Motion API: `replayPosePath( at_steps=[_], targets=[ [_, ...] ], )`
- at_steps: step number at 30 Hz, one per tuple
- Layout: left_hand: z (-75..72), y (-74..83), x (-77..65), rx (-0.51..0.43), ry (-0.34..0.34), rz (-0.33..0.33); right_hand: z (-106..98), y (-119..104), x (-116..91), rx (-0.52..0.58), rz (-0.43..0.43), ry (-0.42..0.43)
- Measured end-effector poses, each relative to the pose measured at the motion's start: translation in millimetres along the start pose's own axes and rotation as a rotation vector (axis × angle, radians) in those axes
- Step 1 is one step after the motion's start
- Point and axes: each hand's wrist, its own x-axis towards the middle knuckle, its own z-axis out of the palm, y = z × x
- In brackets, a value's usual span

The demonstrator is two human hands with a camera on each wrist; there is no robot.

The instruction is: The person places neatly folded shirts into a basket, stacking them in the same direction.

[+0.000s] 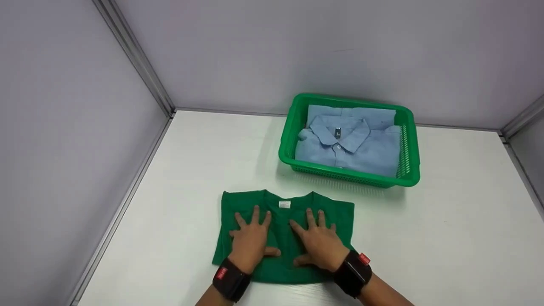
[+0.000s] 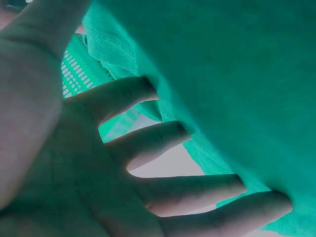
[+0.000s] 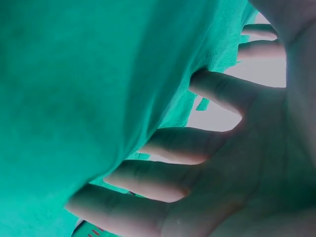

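A green T-shirt (image 1: 284, 238), folded into a rough rectangle, lies on the white table with its neckline and white label (image 1: 284, 204) at the far edge. On its left half rests my left hand (image 1: 248, 242), fingers spread and pointing away from me. My right hand (image 1: 321, 244) lies spread on the right half in the same way. In the left wrist view, the fingertips (image 2: 279, 200) touch the green cloth (image 2: 232, 89). The right wrist view shows the other hand's straight fingers (image 3: 173, 143) against the same shirt (image 3: 89, 89).
Behind the shirt and to the right stands a green plastic basket (image 1: 348, 173) holding folded light blue collared shirts (image 1: 361, 146). Grey panels (image 1: 255, 55) border the white table (image 1: 191, 161) at the back and sides. Each wrist wears a black band (image 1: 231, 280).
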Motion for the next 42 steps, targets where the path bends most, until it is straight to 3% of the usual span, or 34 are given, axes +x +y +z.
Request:
replayPosePath(
  at_steps=[12, 20, 28, 42],
  targets=[
    [4.1, 30.6, 6.7, 0.060, -0.008, 0.063, -3.2, 25.7, -19.1, 0.065, 0.042, -0.004],
    [7.5, 50.0, 10.0, 0.145, 0.031, 0.110, -5.0, 43.3, -33.9, 0.096, 0.060, 0.015],
    [7.9, 68.1, 16.2, 0.175, -0.003, 0.116, -6.4, 59.9, -45.7, 0.111, 0.077, 0.023],
    [10.0, 92.5, 22.6, 0.205, 0.008, 0.103, -9.8, 82.3, -61.1, 0.145, 0.142, 0.022]
  ],
)
